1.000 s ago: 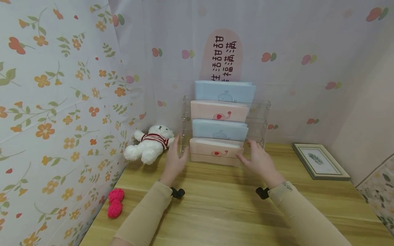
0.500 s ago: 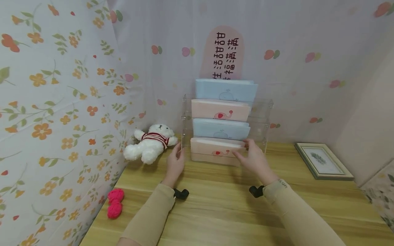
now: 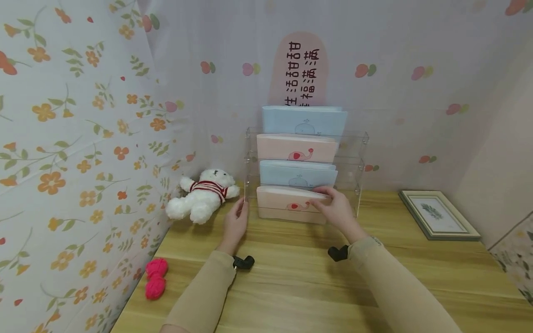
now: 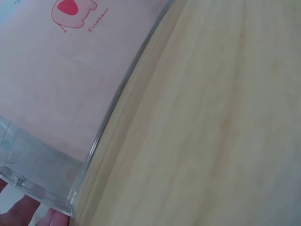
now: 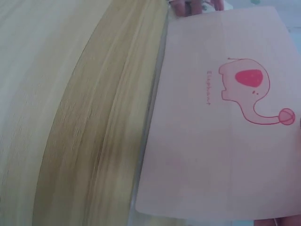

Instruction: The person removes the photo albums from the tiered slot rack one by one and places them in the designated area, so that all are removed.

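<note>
2 hands (image 3: 235, 226) (image 3: 339, 212) flank the front pink folder (image 3: 283, 206).

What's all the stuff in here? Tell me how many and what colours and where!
Rack: one, clear, back of table
Pink folders: two, pink, in rack
Blue folders: two, blue, in rack
Teddy bear: one, white, red-striped top, left of rack
Bundle: one, bright pink, table's left edge
Picture frame: one, cream and grey, right
Table: one, wood-coloured, below
Patterned wall coverings: several, pale, round table
Wrist pieces: two, black, on wrists
Sleeves: two, beige, on arms
Left hand: one, bare, rack's left side
Right hand: one, bare, pinching lowest pink folder
</note>
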Available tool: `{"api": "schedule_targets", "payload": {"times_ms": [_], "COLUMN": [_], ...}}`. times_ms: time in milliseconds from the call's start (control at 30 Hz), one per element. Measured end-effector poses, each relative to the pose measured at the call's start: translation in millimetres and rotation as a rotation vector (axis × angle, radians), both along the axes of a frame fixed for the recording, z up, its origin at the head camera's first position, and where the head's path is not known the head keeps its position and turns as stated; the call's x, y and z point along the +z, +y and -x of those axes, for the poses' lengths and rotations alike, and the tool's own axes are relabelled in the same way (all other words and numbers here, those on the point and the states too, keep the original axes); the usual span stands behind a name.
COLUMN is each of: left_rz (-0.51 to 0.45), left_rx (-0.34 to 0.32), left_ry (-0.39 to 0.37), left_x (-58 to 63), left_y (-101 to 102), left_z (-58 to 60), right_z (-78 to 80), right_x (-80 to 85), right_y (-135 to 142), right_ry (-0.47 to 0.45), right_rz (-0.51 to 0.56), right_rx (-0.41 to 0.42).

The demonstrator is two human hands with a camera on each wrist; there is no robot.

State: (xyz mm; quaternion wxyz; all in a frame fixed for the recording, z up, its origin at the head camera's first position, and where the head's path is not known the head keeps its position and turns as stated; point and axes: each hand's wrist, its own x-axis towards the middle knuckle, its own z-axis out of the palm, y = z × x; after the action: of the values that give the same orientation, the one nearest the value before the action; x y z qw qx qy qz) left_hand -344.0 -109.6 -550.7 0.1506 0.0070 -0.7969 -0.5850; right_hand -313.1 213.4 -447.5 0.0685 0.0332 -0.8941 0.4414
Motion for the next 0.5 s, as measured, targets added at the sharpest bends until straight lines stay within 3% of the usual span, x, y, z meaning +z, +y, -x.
{"api": "schedule_targets", "payload": {"times_ms": [500], "left_rz": [0.021], "left_rx": [-0.002], "left_ry": [0.026], "left_x": [1.3], "left_y": [-0.4], "left_z": [-1.1], "right_z": [7.1], "right_x": [-16.5], "right_y": [-10.0], "right_ry": [0.016], "right_rz": [0.110], "right_rx": [-0.037]}}
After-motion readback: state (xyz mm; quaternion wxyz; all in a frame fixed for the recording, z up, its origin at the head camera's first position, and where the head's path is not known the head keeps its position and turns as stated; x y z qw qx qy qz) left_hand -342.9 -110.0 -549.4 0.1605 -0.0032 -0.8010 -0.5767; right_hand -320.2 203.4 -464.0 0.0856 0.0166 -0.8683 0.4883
